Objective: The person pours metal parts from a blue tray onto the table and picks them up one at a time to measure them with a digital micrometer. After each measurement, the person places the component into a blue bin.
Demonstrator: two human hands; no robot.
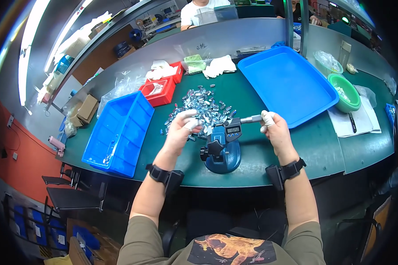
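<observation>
A few parts are held in the blue bin (pixel 119 132) at centre-left (the blue tray (pixel 287 84) looks bare); the micrometer (pixel 234 128) thimble is pinched by the right hand (pixel 276 130), a small part by the left hand (pixel 181 130).

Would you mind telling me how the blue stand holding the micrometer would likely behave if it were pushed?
The blue stand looks like cast metal, so probably heavy for its size. Its broad round base on the green table suggests it would slide rather than tip. The micrometer clamped on top may make it slightly top-heavy.

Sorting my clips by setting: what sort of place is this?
Likely a factory inspection bench: a micrometer clamped in a blue stand, a pile of small metal parts, and blue bins.
</observation>
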